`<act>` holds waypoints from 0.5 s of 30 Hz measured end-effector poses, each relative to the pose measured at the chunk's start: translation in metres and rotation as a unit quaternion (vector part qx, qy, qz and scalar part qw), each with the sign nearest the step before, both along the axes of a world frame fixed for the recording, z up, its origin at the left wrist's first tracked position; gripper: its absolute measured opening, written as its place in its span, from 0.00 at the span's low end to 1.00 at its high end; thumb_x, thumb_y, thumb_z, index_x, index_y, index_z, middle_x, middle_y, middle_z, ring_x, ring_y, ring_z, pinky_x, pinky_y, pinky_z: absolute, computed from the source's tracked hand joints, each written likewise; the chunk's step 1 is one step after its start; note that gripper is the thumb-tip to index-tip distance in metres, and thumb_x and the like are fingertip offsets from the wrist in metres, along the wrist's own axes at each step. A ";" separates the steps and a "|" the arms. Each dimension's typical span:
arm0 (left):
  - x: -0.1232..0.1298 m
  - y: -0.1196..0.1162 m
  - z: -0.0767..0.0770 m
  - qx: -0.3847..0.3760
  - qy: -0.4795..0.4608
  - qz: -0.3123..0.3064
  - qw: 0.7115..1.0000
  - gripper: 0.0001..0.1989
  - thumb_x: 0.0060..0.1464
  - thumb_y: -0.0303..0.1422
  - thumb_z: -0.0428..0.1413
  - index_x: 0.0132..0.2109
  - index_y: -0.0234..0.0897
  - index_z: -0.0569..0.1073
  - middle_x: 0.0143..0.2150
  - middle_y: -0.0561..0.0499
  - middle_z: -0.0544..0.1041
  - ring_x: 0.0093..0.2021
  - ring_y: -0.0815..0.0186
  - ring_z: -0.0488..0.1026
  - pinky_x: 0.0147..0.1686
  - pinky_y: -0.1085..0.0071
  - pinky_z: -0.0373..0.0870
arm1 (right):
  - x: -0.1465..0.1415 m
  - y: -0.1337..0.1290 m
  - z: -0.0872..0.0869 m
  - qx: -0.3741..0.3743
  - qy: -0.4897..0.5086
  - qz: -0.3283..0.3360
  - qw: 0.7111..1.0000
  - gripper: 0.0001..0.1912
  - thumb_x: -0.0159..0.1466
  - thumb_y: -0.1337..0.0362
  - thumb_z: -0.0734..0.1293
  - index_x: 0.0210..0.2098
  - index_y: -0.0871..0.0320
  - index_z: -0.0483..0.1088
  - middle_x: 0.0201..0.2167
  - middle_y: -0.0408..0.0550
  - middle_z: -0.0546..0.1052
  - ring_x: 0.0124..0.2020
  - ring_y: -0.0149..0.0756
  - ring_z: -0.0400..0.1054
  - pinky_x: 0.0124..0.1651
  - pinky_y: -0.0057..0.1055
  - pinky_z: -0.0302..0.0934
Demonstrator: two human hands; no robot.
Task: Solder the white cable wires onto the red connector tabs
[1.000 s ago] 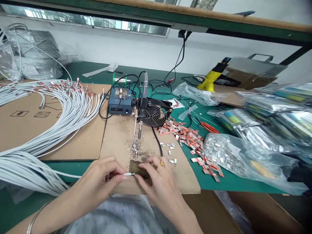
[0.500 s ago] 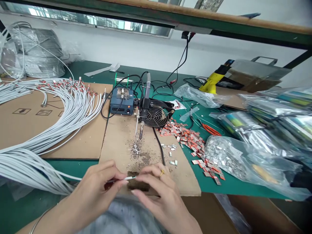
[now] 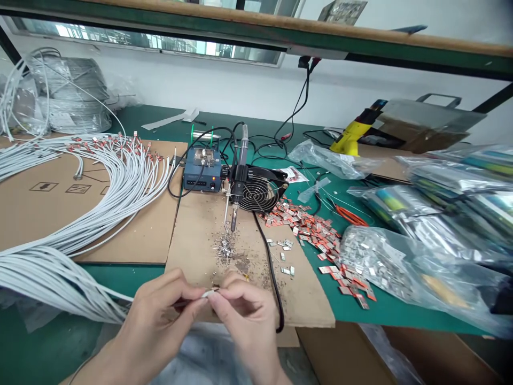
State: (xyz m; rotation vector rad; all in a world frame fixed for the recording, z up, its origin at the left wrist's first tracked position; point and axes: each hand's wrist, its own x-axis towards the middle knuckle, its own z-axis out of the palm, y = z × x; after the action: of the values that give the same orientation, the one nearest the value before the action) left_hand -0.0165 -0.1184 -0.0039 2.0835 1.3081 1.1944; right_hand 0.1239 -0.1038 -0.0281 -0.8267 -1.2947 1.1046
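Note:
Between thumb and fingers, my left hand point(image 3: 164, 310) pinches a white cable point(image 3: 207, 293) close to its end. My right hand point(image 3: 244, 307) closes its thumb and index finger on the tip of that same cable, so the wire end is mostly covered. Both hands meet low in front of me, over the near edge of a cardboard sheet point(image 3: 192, 235). Beyond them a soldering iron point(image 3: 239, 176) is fixed in a stand with its tip pointing down, above a small heap of solder scraps point(image 3: 225, 247).
A blue soldering station point(image 3: 202, 174) and a black fan point(image 3: 259, 192) stand behind. At left lies a bundle of white cables point(image 3: 100, 214). To the right are orange-and-silver connector pieces point(image 3: 316, 235), a bag of metal parts point(image 3: 372, 256), orange-handled pliers point(image 3: 350, 215) and a yellow heat gun point(image 3: 349, 138).
My right hand has moved left and closed its thumb and fingers on the cable tip, which showed bare before. My left hand keeps its pinch. The view has shifted slightly.

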 end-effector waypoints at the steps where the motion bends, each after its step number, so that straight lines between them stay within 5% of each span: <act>1: 0.000 0.000 -0.001 -0.004 -0.012 0.009 1.000 0.06 0.53 0.24 0.53 0.31 0.35 0.73 0.21 0.56 0.63 0.20 0.75 0.62 0.19 0.80 0.57 | -0.007 -0.001 -0.003 -0.001 0.034 -0.015 0.999 0.10 0.56 0.71 0.66 0.20 0.62 0.65 0.17 0.40 0.62 0.22 0.22 0.56 0.26 0.18 0.54; 6: -0.004 -0.002 -0.001 0.002 -0.061 0.016 0.998 0.05 0.52 0.24 0.55 0.32 0.37 0.73 0.21 0.57 0.65 0.20 0.76 0.63 0.19 0.82 0.58 | -0.009 -0.003 -0.004 -0.011 0.078 0.005 0.997 0.07 0.58 0.70 0.66 0.23 0.60 0.67 0.19 0.40 0.63 0.24 0.23 0.58 0.27 0.17 0.55; 8: -0.008 -0.003 0.000 -0.018 -0.068 0.004 0.998 0.04 0.52 0.25 0.55 0.33 0.38 0.74 0.22 0.57 0.66 0.20 0.76 0.64 0.19 0.82 0.58 | 0.006 -0.001 0.000 -0.016 0.030 0.046 0.998 0.01 0.57 0.68 0.68 0.29 0.57 0.71 0.21 0.40 0.66 0.25 0.23 0.59 0.28 0.18 0.56; 11: -0.014 -0.003 0.001 -0.084 -0.067 -0.041 0.993 0.05 0.54 0.29 0.55 0.33 0.39 0.76 0.22 0.56 0.69 0.21 0.75 0.65 0.19 0.81 0.58 | 0.026 0.003 0.010 -0.007 -0.080 0.106 0.991 0.10 0.56 0.68 0.69 0.38 0.53 0.72 0.26 0.41 0.70 0.29 0.25 0.62 0.32 0.21 0.57; 15: -0.020 -0.003 0.002 -0.147 -0.056 -0.102 0.982 0.08 0.57 0.30 0.52 0.34 0.40 0.76 0.25 0.54 0.71 0.24 0.74 0.67 0.23 0.80 0.59 | 0.031 0.008 0.027 0.043 -0.202 0.149 0.967 0.05 0.57 0.69 0.68 0.35 0.55 0.73 0.26 0.40 0.72 0.32 0.26 0.64 0.37 0.24 0.57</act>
State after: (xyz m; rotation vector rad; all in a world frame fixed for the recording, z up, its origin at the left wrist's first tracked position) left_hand -0.0369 -0.1212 -0.0019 1.8592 1.1121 0.9522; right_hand 0.1552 -0.0958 -0.0011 -0.8370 -1.8431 1.1398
